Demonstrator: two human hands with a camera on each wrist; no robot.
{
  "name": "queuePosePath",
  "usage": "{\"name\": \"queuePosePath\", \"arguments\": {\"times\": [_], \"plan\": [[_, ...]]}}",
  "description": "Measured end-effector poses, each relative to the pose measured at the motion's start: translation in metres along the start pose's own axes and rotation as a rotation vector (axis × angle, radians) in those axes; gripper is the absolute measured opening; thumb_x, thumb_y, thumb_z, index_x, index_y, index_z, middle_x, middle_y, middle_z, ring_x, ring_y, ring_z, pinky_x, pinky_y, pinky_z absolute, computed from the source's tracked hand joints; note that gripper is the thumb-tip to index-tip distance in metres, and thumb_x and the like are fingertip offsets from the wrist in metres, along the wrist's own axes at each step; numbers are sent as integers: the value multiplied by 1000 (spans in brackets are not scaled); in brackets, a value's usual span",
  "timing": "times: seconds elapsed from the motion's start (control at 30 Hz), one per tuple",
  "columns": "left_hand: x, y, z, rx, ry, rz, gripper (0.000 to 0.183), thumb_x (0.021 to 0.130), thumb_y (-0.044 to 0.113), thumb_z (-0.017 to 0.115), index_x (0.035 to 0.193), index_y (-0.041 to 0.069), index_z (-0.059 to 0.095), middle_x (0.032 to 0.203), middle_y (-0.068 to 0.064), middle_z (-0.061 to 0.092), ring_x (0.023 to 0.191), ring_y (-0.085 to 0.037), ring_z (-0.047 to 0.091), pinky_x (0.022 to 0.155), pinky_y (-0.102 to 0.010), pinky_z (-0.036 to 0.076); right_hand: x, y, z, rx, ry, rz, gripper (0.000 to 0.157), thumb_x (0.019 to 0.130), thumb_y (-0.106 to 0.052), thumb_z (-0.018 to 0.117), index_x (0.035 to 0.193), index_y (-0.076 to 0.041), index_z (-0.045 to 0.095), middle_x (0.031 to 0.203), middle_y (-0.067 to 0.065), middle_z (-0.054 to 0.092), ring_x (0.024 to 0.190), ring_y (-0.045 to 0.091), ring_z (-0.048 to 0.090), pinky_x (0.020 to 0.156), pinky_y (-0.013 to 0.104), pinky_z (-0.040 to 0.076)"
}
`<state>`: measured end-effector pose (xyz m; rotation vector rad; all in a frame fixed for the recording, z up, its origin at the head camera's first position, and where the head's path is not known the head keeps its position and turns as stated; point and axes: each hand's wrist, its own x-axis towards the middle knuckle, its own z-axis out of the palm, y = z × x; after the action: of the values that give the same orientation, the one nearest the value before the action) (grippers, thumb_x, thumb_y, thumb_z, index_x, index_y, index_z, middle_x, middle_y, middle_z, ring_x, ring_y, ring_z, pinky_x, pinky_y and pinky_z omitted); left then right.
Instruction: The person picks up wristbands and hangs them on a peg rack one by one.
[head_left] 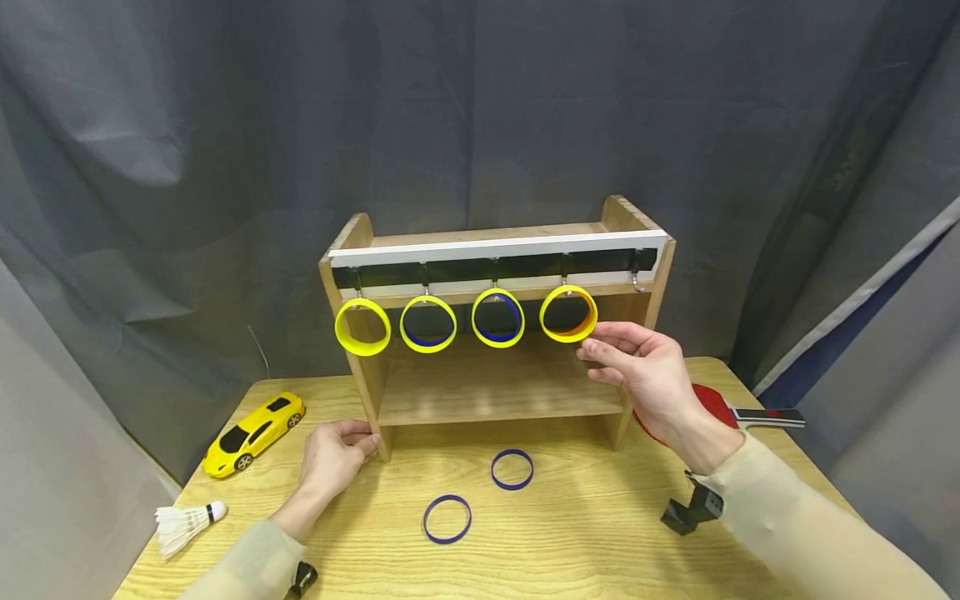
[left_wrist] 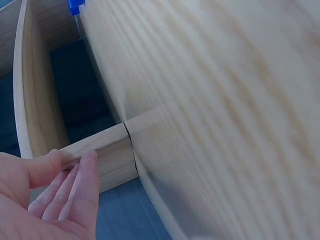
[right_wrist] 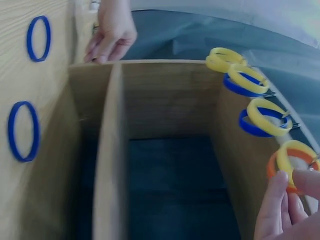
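My left hand (head_left: 337, 454) grips the foot of the wooden shelf's left side panel (head_left: 357, 367), thumb and fingers on its edge. The right hand (head_left: 637, 367) is at the fourth yellow ring (head_left: 545, 321), pinching its lower right edge between thumb and fingers. An orange ring (right_wrist: 271, 167) hangs directly behind that yellow one. Three more yellow rings hang on hooks to the left, among them the leftmost one (head_left: 341, 337). Blue rings (right_wrist: 248, 125) show behind the second and third. The fifth hook (head_left: 637, 283), at the right end, is bare.
Two blue rings, one nearer (head_left: 447, 540) and one farther (head_left: 512, 487), lie on the wooden table (head_left: 570, 533). A yellow toy car (head_left: 255, 433) and a shuttlecock (head_left: 183, 527) are at the left. A red table-tennis bat (head_left: 712, 402) lies partly behind the right wrist.
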<state>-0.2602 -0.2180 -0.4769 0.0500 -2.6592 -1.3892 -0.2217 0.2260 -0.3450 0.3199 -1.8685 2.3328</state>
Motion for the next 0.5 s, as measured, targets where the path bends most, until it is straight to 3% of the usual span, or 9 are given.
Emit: {"name": "queuePosePath", "arguments": {"times": [0.1, 0.23, 0.37, 0.5], "plan": [[-1, 0, 0, -10, -2, 1, 23, 98, 11, 84, 118, 0, 85, 101, -14, 89, 78, -9, 81, 66, -19, 59, 0, 14, -5, -92, -19, 4, 25, 102, 1, 79, 112, -20, 85, 100, -9, 88, 92, 7, 86, 79, 25, 69], [0, -1, 0, -14, -3, 7, 23, 98, 11, 84, 118, -1, 84, 100, -15, 89, 79, -12, 83, 65, -19, 59, -1, 41, -12, -293, -63, 44, 24, 99, -2, 84, 123, -3, 81, 108, -1, 89, 94, 6, 85, 81, 28, 69], [0, 0, 0, -13, -6, 10, 23, 99, 12, 84, 118, -1, 85, 100, -14, 89, 79, -11, 82, 65, -20, 59, -3, 75, -15, -443, -205, 105, 39, 97, -4, 86, 128, 15, 73, 116, 23, 85, 91, 7, 84, 79, 31, 70], [0, -1, 0, -12, -7, 11, 23, 99, 12, 84, 118, -1, 85, 100, -14, 89, 78, -11, 82, 65, -20, 59, -7, 105, -13, -586, -382, 98, 32, 93, -5, 88, 118, 12, 78, 110, 26, 85, 86, 7, 82, 74, 27, 67]]}}
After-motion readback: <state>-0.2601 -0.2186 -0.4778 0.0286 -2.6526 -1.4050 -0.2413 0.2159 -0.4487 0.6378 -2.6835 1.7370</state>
